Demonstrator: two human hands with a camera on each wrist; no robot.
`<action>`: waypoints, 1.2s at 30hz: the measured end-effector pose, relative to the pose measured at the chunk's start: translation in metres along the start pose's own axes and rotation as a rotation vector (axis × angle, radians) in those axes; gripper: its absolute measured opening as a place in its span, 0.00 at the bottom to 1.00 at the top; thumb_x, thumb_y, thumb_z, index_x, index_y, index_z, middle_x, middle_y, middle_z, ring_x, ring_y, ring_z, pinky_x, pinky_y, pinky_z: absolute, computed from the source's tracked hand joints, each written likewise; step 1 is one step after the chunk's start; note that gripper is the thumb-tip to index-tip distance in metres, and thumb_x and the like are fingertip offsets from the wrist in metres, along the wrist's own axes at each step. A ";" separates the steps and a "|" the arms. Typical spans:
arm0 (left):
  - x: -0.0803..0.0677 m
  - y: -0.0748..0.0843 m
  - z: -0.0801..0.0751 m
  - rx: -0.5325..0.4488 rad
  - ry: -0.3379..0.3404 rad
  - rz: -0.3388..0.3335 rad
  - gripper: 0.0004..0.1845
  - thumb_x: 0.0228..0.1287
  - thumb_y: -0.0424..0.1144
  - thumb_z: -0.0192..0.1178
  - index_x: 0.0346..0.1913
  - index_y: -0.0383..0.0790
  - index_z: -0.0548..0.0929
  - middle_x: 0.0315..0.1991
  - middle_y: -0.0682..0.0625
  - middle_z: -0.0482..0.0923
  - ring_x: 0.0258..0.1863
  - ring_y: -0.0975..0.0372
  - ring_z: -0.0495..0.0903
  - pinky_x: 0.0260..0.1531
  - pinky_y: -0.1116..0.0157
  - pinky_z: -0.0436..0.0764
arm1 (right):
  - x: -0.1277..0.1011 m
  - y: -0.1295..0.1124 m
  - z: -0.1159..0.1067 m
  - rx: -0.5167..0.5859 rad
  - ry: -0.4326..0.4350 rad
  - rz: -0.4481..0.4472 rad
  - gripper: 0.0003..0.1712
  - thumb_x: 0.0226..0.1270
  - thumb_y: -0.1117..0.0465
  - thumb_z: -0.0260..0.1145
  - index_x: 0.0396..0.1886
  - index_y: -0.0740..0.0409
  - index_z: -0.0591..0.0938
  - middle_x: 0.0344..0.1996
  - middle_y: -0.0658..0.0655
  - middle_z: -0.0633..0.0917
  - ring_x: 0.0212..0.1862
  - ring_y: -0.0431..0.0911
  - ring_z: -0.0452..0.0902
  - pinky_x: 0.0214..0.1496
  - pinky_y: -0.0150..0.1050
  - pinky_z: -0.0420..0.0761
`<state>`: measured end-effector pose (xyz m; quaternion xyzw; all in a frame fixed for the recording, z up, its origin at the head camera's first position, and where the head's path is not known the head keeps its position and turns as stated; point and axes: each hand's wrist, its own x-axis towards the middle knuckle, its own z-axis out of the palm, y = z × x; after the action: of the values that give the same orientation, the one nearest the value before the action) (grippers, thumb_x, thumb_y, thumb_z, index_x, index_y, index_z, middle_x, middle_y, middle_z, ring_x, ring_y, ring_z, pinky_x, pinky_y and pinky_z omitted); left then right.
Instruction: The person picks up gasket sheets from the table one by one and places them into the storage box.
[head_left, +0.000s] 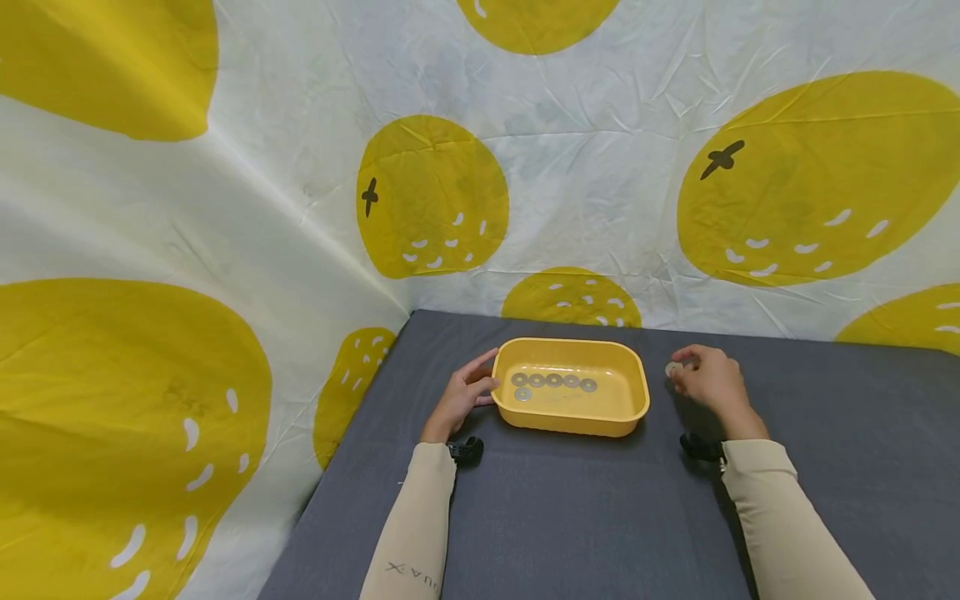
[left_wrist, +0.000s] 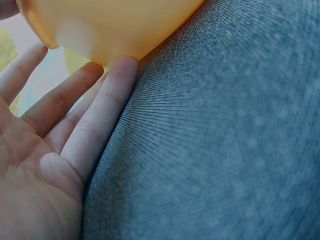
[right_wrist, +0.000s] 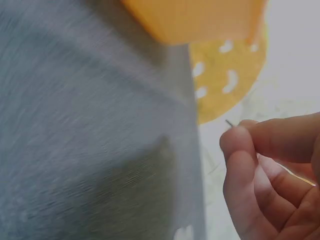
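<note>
right hand is pinching one small metal washer just right of the yellow tray, left hand flat and relaxed against its left wall, so looks like mid-carry, next up lifting it over the rim beside the six washers inside

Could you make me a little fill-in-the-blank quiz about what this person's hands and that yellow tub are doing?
1. The yellow tub holds ___ metal washers.
2. The right hand pinches one more washer to the ___ of the tub.
3. The left hand rests with straight fingers against the tub's ___ end.
4. The tub stands on a ___ cloth.

Missing words: six; right; left; grey
</note>
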<state>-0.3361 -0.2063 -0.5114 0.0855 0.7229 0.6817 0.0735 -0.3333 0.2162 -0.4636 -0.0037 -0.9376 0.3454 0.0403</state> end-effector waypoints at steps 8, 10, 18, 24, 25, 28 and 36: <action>0.001 0.001 0.000 0.013 0.009 -0.002 0.32 0.70 0.37 0.63 0.74 0.63 0.72 0.68 0.42 0.76 0.63 0.48 0.80 0.49 0.57 0.88 | -0.009 -0.028 -0.014 0.108 0.033 -0.055 0.20 0.72 0.59 0.68 0.59 0.64 0.81 0.32 0.58 0.91 0.31 0.45 0.87 0.30 0.34 0.81; 0.001 0.001 0.001 0.015 0.013 -0.003 0.32 0.69 0.38 0.64 0.74 0.63 0.72 0.68 0.41 0.76 0.63 0.48 0.80 0.49 0.57 0.88 | -0.011 -0.037 -0.017 0.120 0.026 -0.077 0.21 0.72 0.59 0.68 0.60 0.63 0.81 0.34 0.59 0.91 0.30 0.41 0.86 0.31 0.33 0.82; 0.002 0.003 0.002 0.023 0.020 -0.012 0.31 0.70 0.36 0.62 0.73 0.65 0.73 0.68 0.43 0.77 0.63 0.50 0.81 0.49 0.59 0.88 | -0.017 -0.067 -0.021 0.191 -0.017 -0.114 0.23 0.73 0.59 0.67 0.63 0.63 0.79 0.40 0.65 0.90 0.31 0.40 0.86 0.34 0.33 0.86; 0.001 0.002 0.003 0.021 0.026 -0.023 0.32 0.70 0.36 0.62 0.74 0.65 0.72 0.68 0.43 0.77 0.63 0.50 0.80 0.49 0.59 0.88 | -0.019 -0.083 -0.016 0.243 -0.036 -0.136 0.23 0.72 0.60 0.68 0.63 0.63 0.79 0.42 0.66 0.90 0.33 0.42 0.88 0.36 0.39 0.88; 0.001 0.002 0.003 0.020 0.026 -0.022 0.32 0.70 0.36 0.62 0.74 0.64 0.72 0.68 0.43 0.77 0.63 0.50 0.80 0.49 0.59 0.88 | -0.019 -0.085 -0.015 0.248 -0.041 -0.143 0.23 0.72 0.60 0.68 0.63 0.63 0.80 0.42 0.66 0.90 0.32 0.40 0.87 0.36 0.39 0.88; 0.001 0.002 0.002 0.021 0.025 -0.018 0.32 0.70 0.37 0.63 0.74 0.64 0.72 0.67 0.43 0.77 0.63 0.49 0.80 0.49 0.59 0.88 | -0.019 -0.092 -0.010 0.253 -0.050 -0.168 0.22 0.72 0.60 0.68 0.63 0.62 0.80 0.41 0.64 0.91 0.31 0.37 0.85 0.35 0.36 0.86; 0.000 0.002 0.002 0.024 0.030 -0.022 0.32 0.68 0.38 0.64 0.72 0.66 0.73 0.67 0.43 0.77 0.62 0.50 0.81 0.50 0.57 0.88 | -0.022 -0.105 0.007 0.290 -0.067 -0.219 0.21 0.72 0.62 0.68 0.62 0.63 0.81 0.39 0.63 0.91 0.31 0.39 0.85 0.35 0.32 0.86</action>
<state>-0.3355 -0.2040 -0.5092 0.0680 0.7328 0.6735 0.0693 -0.3102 0.1313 -0.4027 0.1160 -0.8735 0.4705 0.0465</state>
